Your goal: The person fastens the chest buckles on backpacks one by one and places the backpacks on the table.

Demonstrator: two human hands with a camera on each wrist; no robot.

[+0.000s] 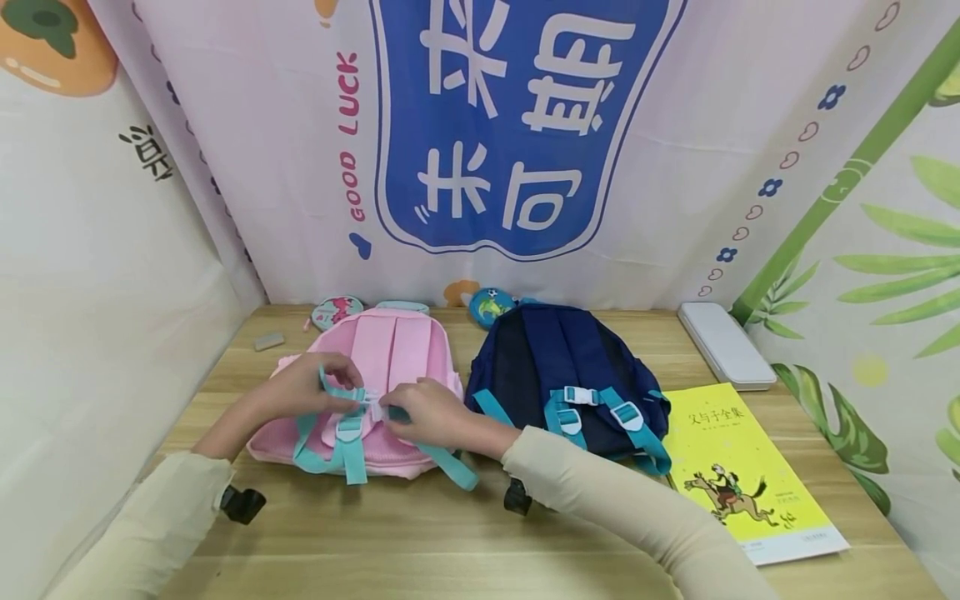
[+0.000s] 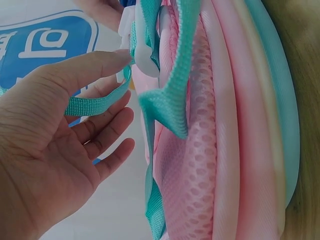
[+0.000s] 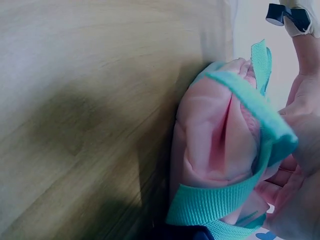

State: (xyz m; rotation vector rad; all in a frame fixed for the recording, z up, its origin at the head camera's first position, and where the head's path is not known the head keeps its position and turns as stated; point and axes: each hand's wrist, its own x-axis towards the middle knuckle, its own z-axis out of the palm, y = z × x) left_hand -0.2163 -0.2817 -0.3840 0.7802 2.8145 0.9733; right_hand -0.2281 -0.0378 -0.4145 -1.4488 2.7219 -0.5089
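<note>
A pink backpack lies on the table with its shoulder straps facing up and teal webbing trailing from its lower end. My left hand pinches the teal strap beside a white buckle, thumb against forefinger. In the left wrist view a loop of teal strap crosses that hand, and its other fingers are loosely bent. From the other side, my right hand grips the buckle end, its fingertips partly hidden. The right wrist view shows the backpack's pink side with teal straps around it, partly covering this hand.
Right of the pink backpack lies a navy backpack with teal straps and a white buckle. A yellow book and a white case are farther right. A grey eraser sits at the left. Fabric walls surround the wooden table.
</note>
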